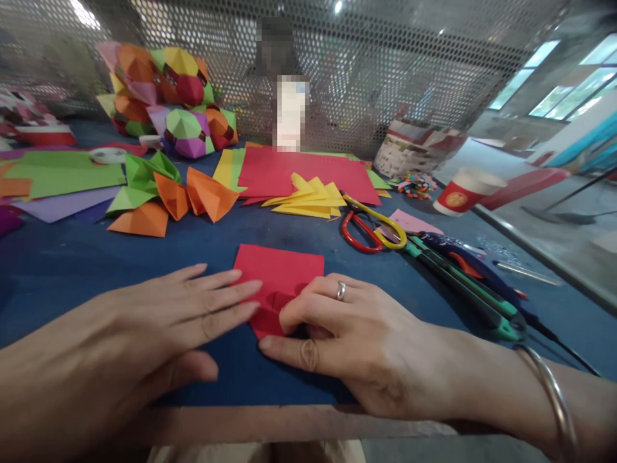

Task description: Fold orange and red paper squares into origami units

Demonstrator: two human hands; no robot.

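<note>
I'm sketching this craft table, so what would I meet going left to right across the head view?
Flat light-green paper sheet, rightmost orange folded paper piece, nearest red paper piece, scissors with red and yellow loop handles, red-and-white round cup.

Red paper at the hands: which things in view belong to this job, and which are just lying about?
Seems part of it:
- small red paper
- left hand
- right hand

Probably lying about for now:
- scissors
- paper cup
- folded yellow papers

perforated grey screen (366, 71) behind; blue tabletop (202, 238); multi-pane windows (573, 93) at right, daylit; bright light spot (338, 7) above
</note>
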